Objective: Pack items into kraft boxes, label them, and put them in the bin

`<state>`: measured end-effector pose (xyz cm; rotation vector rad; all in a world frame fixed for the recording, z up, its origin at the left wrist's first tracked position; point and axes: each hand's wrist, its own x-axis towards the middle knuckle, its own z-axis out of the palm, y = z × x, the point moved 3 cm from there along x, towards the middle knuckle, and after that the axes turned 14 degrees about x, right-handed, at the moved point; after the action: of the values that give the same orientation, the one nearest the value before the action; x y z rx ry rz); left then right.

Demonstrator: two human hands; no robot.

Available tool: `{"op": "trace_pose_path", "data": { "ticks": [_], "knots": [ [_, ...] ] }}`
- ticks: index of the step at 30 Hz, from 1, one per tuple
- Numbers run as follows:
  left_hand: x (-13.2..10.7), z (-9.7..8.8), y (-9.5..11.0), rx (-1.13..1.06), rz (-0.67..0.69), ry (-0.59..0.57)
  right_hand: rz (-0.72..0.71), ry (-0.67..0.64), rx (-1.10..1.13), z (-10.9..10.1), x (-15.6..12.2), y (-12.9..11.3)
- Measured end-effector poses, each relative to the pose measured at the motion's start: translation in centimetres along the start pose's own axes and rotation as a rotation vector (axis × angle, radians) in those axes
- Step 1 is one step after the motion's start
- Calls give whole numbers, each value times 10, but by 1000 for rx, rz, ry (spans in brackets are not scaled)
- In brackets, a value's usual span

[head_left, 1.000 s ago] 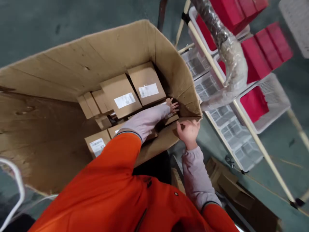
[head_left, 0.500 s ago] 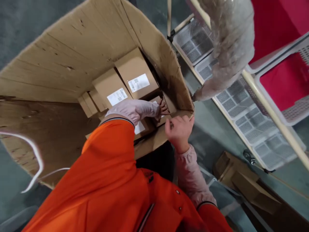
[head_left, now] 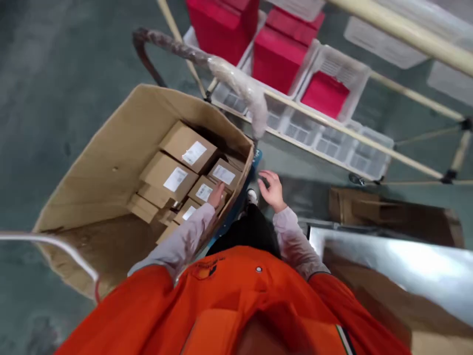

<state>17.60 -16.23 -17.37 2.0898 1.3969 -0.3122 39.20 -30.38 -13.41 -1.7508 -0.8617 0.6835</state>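
Observation:
My left hand (head_left: 216, 195) is over the inside of a large open cardboard carton (head_left: 111, 128), fingers stretched out and holding nothing. It is at the edge of a small labelled cardboard box (head_left: 203, 192); whether it touches cannot be made out. Close by lies another small labelled box (head_left: 223, 174). Two bigger labelled boxes (head_left: 169, 176) sit behind them, at the carton's far side. My right hand (head_left: 272, 191) hangs in the air to the right of the carton, open, with thumb and fingers apart.
A cart handle wrapped in clear film (head_left: 236, 81) arches behind the carton. Beyond stands a pole rack (head_left: 343, 129) with white baskets (head_left: 334, 64) and red bins (head_left: 283, 49). At right are a shiny metal surface (head_left: 391, 261) and cardboard (head_left: 354, 204). A white cord (head_left: 55, 240) crosses at left.
My right hand has let go of the carton's rim and moved away from it. The left hand has drawn back from the carton's corner towards me. The view has shifted and shows more of the rack.

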Motion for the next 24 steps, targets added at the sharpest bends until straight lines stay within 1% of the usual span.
{"op": "trace_pose_path", "data": {
  "ticks": [1,2,3,4,5,6,7,8,9,10,11,12,13,14,16,18,20,22,24],
  "knots": [
    [-11,-7,5,34,41,-8,136,73,4,-1,-25,2],
    [-20,-14,13,81,98,10,267,117,19,2,-52,4],
    [-28,-22,23,135,177,53,376,125,49,8,-79,3],
    [-34,-29,37,184,278,111,455,100,95,16,-105,1],
    [-39,-34,54,228,398,158,508,47,150,26,-129,-2],
    [-43,-37,74,265,530,168,544,-22,212,36,-153,-6],
    [-46,-35,95,303,660,127,583,-86,278,44,-175,-10],
    [-49,-29,117,349,775,38,627,-121,341,50,-197,-14],
    [-54,-20,138,410,872,-75,675,-120,395,52,-220,-17],
    [-60,-8,158,484,953,-196,729,-77,435,53,-242,-19],
    [-67,7,174,567,1018,-311,777,-5,460,52,-265,-20],
    [-76,22,186,645,1062,-413,824,90,471,51,-288,-21],
    [-87,37,194,705,1080,-510,875,200,471,49,-312,-20],
    [-98,52,198,743,1078,-601,933,310,471,50,-337,-20],
    [-122,82,193,763,1042,-753,1074,510,492,56,-385,-17],
    [-149,111,176,756,1015,-878,1222,662,552,70,-431,-14],
    [-179,141,153,744,1020,-994,1338,785,637,87,-472,-12],
    [-211,172,132,685,1022,-1092,1399,948,694,100,-507,-8],
    [-244,205,116,580,1024,-1142,1372,1128,693,105,-535,2]
  ]
}}
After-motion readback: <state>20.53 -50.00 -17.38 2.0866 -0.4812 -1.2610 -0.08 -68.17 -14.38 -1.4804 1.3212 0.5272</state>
